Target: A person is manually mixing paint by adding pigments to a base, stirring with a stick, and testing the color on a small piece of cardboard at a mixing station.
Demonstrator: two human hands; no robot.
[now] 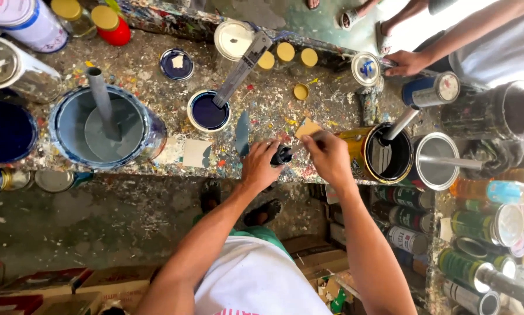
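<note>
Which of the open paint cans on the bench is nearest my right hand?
The yellow-sided can of black paint, with a stick standing in it, just beyond your right hand. The small dark-blue can and the big grey pail sit farther left.

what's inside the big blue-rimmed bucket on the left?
The big bucket holds grey-blue paint with a grey stir stick standing in it. The stick's lower end and the bucket's bottom are covered by paint.

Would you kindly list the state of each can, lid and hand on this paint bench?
Left hand: closed on a small black bottle.
Right hand: holds a tan card.
Large grey paint bucket: open, stick standing in it.
Small blue paint can: open, flat stirrer in it.
Blue lid: off, lying flat.
Yellow can: open, dark inside.
</note>
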